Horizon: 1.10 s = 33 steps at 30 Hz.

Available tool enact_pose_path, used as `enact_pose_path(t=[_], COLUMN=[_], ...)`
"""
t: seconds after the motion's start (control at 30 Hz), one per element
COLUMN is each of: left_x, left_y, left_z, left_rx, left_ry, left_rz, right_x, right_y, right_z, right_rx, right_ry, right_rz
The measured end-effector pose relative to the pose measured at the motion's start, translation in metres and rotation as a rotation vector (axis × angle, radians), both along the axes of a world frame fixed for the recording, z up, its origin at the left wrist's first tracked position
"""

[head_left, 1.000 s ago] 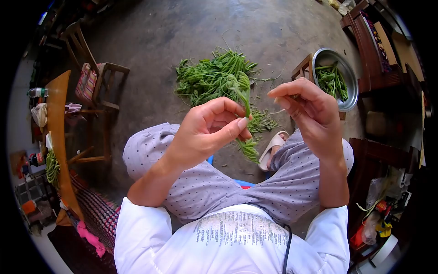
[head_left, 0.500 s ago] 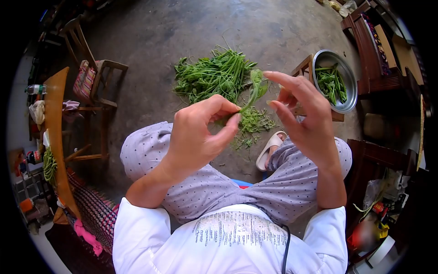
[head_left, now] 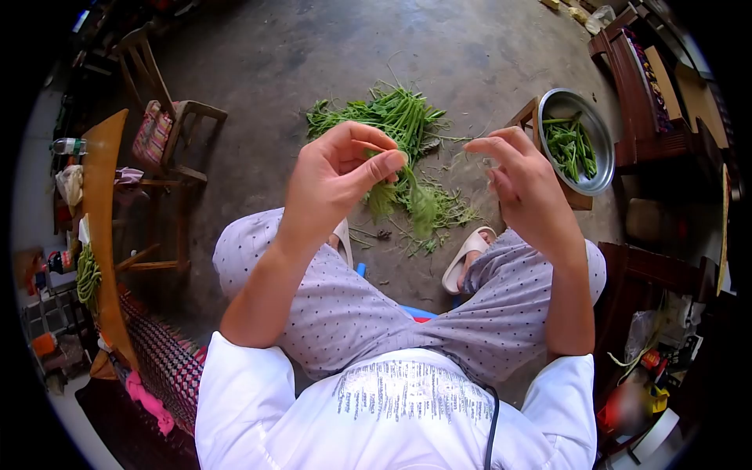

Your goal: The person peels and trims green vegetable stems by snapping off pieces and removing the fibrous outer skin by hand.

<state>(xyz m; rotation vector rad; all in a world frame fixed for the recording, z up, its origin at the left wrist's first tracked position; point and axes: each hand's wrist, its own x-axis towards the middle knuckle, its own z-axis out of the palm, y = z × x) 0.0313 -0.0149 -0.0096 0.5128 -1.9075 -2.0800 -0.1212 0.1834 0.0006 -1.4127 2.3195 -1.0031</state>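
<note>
Left hand (head_left: 337, 172) pinches sprig (head_left: 423, 210) between thumb and fingers; sprig's long axis drops from the fingertips, leafy end blurred; right hand (head_left: 534, 188), fingers parted, nothing seen in it, is right of sprig, apart; left hand nearer; pile (head_left: 384, 110) beyond left hand.

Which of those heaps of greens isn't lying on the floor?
The greens at the right, inside the metal basin; the large pile and the smaller heap of scraps both lie on the floor.

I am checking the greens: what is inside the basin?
The basin holds leafy stems. They cover much of its bottom; whatever lies beneath them cannot be seen.
</note>
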Motion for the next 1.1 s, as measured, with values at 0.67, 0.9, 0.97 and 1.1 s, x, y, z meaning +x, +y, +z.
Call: enact_pose_path(t=[0.67, 0.9, 0.97, 1.1], left_x=[-0.032, -0.04, -0.045, -0.062], left_y=[0.01, -0.004, -0.01, 0.009], left_z=[-0.008, -0.02, -0.033, -0.061], left_rx=[0.031, -0.023, -0.062, -0.119], left_ry=[-0.005, -0.056, -0.085, -0.051], left_rz=[0.033, 0.118, 0.024, -0.221], right_x=[-0.041, -0.123, -0.12, -0.082], right_y=[0.032, 0.097, 0.089, 0.062], right_z=[-0.005, -0.033, -0.03, -0.008], right_rx=[-0.171, -0.112, -0.231, -0.205], right_ry=[-0.431, -0.07, -0.294, -0.741], right_rz=[-0.292, -0.747, -0.616, -0.351])
